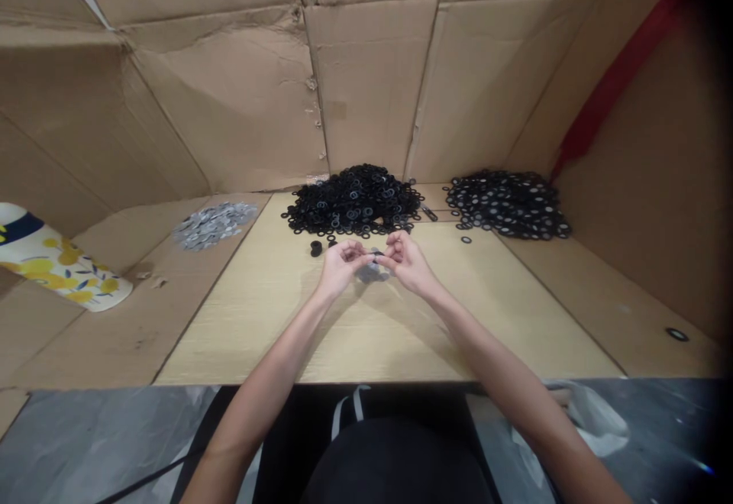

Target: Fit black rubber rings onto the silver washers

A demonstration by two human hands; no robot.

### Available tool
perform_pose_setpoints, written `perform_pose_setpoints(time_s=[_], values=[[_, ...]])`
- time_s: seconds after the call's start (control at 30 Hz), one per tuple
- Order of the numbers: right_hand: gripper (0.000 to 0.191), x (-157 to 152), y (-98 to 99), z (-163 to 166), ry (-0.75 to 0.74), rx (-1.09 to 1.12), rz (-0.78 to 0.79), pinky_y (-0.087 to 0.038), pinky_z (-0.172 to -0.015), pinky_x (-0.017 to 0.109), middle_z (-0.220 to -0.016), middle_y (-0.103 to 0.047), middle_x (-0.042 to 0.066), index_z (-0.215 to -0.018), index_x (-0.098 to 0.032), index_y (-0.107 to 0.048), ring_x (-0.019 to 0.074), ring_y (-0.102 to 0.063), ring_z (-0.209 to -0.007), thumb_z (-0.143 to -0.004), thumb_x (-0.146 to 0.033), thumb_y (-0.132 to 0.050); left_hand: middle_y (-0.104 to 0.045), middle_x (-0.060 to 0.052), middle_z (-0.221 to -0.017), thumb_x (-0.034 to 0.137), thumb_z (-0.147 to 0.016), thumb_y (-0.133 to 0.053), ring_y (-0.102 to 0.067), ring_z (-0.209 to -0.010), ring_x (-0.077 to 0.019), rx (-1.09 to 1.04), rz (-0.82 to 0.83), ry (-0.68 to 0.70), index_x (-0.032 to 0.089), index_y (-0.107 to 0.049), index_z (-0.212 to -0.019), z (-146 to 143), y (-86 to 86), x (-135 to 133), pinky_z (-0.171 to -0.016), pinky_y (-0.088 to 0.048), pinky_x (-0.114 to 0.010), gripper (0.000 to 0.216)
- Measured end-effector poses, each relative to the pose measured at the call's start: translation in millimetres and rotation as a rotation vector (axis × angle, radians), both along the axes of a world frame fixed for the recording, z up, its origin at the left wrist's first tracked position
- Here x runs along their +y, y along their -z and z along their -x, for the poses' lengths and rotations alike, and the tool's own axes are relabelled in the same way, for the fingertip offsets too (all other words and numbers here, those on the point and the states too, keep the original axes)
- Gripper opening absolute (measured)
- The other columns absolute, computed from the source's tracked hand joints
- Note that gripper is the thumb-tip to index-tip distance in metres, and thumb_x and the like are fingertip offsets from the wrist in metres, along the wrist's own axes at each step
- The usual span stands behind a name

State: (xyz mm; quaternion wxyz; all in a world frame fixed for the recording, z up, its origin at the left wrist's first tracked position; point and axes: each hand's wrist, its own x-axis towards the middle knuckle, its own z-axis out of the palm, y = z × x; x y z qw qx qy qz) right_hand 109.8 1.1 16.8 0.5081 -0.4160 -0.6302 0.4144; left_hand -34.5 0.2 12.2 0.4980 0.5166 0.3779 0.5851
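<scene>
Pinching a dark piece, both hands, mid-board

My L hand & R hand meet over the board, thumb & fingertips of each pinching one small dark piece, prob. a ring; too tiny to be sure. It's up btwn my fingertips, just above a clump of greyish bits on the board. Fingertips only, from both sides, prob. suits smth this small; the clump's likely there for a short reach. Dead ahead: black heap, all rings. Off R: mixed heap, black rims w/ pale centres. Off L: grey heap. They look kept apart by kind, I'd guess so nothing gets mixed.

Materials: board's smooth, pale yellow, a bit shiny. Walls are creased brown cardboard, maybe there to stop strays. Rings look rubbery, round w/ open middles; grey bits look flat, thin, dull. Bottle far L: rounded, white w/ yellow print, prob. parked clear of my elbows.
</scene>
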Motion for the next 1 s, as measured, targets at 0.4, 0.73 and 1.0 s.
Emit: perform_pose_setpoints(time_s=[0.4,0.73,1.0], values=[[0.031,-0.8,0.0,4.5,-0.017,0.081,-0.06,-0.038,-0.06,0.025,-0.07,-0.05,-0.004,-0.087,-0.022,-0.038,0.0104,-0.048,-0.064,-0.066,-0.027,-0.061,-0.066,-0.004,-0.068,0.026,-0.052,-0.075,-0.063,-0.067,-0.0157,-0.051,0.073,0.027,0.012,-0.063,-0.073,-0.5,-1.0,-3.8,-0.071,-0.05,-0.032,0.027],[0.031,-2.3,1.5,8.5,0.04,0.198,0.007,-0.037,-0.056,0.024,-0.059,-0.048,-0.007,-0.079,-0.021,-0.041,0.0095,-0.047,-0.056,-0.059,-0.025,-0.065,-0.067,-0.006,-0.065,0.022,-0.051,-0.075,-0.062,-0.06,-0.0164,0.058,0.094,0.043,0.011,-0.065,-0.072,-1.7,-5.3,-10.0,-0.065,-0.049,-0.03,0.026],[0.03,-2.3,3.5,8.1,0.116,0.237,-0.086,-0.034,-0.052,0.021,-0.058,-0.04,-0.008,-0.072,-0.022,-0.034,0.0077,-0.041,-0.053,-0.061,-0.022,-0.061,-0.064,-0.003,-0.061,0.017,-0.051,-0.074,-0.058,-0.057,-0.0122,0.056,0.108,0.002,0.012,-0.063,-0.071,-12.1,-8.8,-11.1,-0.059,-0.045,-0.024,0.023]])
